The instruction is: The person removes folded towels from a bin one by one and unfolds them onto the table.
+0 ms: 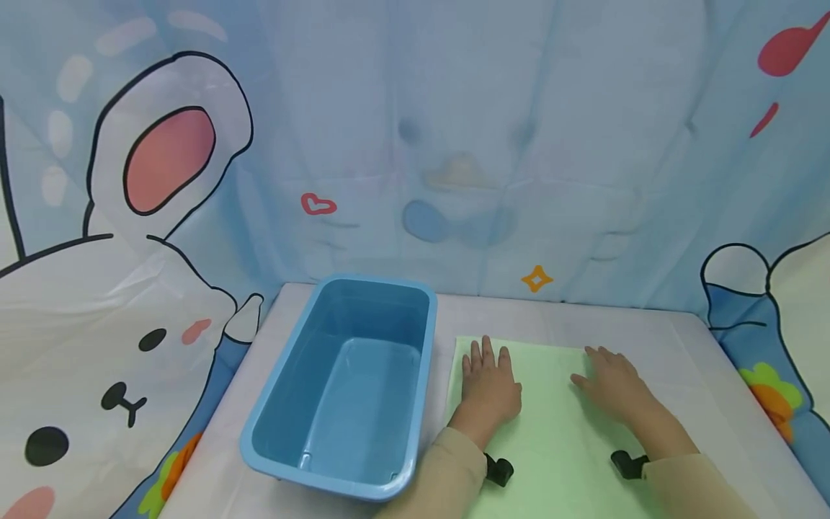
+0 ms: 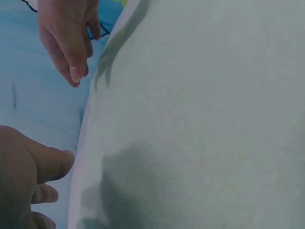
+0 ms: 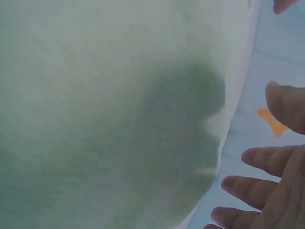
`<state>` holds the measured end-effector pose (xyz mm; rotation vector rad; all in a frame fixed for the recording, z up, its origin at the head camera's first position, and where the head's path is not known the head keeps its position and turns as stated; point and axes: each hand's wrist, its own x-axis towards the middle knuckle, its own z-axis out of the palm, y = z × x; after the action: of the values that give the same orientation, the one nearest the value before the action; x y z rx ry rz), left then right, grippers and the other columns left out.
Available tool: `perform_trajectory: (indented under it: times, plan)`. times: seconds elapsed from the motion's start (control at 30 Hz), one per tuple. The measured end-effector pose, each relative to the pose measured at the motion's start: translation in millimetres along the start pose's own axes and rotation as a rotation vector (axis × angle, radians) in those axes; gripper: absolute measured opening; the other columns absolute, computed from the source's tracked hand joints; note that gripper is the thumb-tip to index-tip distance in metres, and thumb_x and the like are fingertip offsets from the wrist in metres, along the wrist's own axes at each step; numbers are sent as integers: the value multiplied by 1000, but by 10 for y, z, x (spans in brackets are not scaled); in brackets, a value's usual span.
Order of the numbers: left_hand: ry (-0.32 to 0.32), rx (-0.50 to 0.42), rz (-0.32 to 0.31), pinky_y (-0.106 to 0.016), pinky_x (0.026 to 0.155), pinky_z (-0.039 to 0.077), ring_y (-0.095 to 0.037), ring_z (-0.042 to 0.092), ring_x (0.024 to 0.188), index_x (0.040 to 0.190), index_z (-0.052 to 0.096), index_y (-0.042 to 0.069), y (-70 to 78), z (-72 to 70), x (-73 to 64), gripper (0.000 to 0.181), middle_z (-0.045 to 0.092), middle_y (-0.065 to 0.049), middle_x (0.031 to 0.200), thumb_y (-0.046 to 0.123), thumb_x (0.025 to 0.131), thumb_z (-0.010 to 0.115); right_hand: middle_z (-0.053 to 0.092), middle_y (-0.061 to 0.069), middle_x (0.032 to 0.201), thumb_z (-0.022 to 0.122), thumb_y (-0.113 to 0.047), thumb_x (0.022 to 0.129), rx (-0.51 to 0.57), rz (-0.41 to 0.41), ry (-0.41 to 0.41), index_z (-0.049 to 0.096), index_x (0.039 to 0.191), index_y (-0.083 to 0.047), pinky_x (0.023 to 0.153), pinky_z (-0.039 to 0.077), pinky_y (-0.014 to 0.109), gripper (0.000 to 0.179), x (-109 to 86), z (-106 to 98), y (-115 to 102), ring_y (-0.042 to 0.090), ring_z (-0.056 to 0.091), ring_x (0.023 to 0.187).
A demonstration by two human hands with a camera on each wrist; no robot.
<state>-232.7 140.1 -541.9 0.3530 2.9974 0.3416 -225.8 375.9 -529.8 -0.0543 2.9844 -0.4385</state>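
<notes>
A plain pale green sheet point(image 1: 551, 432) lies flat on the white table in the head view; whether it is cloth or paper cannot be told. Over its far left part is my left hand point(image 1: 488, 393), palm down with fingers spread and pointing forward. My right hand point(image 1: 616, 386) is over the far right part, its fingers extended. Shadows fall on the sheet beneath both hands in the wrist views, which suggests slight gaps. Neither the left hand point(image 2: 19, 181) nor the right hand point(image 3: 276, 186) grips anything. The sheet's near edge is out of view.
A blue rectangular plastic basin point(image 1: 424, 375) with nothing in it stands left of the sheet, beside my left forearm. White tabletop point(image 1: 687, 360) shows around both. A printed cartoon curtain point(image 1: 454, 144) hangs behind the table. Small black devices point(image 1: 499, 470) sit at the wrists.
</notes>
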Motion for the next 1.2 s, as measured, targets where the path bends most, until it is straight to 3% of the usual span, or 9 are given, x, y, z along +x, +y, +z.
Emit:
perform_trajectory:
  times: [0.13,0.33,0.57,0.77,0.93,1.2]
  plan:
    - [-13,76,32,-50,126,27,-28,17,161,160,32,34,54,65,-100,64,16,-4,173,57,103,49,24,45,155,60,-50,99,-51,-50,18,34,153,10,107,24,80,84,-177,95,-159,73,18,138]
    - [-35,168,178,-46,125,29,-25,18,161,159,34,37,138,117,-241,60,20,1,173,50,103,51,30,40,157,67,-42,96,-106,-163,34,44,150,5,104,29,81,75,-391,236,-446,71,22,140]
    - [-118,220,314,-40,127,26,-17,14,161,161,25,40,203,189,-390,64,14,10,173,49,103,52,29,33,162,63,-51,97,-119,-188,-38,43,153,0,103,29,81,79,-596,355,-586,67,21,144]
    - [-173,199,316,-39,128,24,-14,11,162,161,21,39,224,223,-491,63,11,10,173,49,105,47,20,31,166,54,-51,102,-27,-186,-117,31,158,2,107,24,81,81,-691,431,-610,64,16,148]
    - [-163,189,303,-40,129,22,-14,10,162,162,20,38,214,233,-488,63,11,10,173,48,106,45,21,30,166,52,-51,103,-15,-205,-92,31,159,2,107,24,81,80,-686,437,-600,63,17,148]
    - [-104,224,273,-44,127,25,-16,13,162,162,23,40,183,298,-385,61,14,9,173,55,105,41,16,28,169,46,-55,104,-48,-164,-131,28,161,-3,107,19,84,79,-589,423,-532,63,13,149]
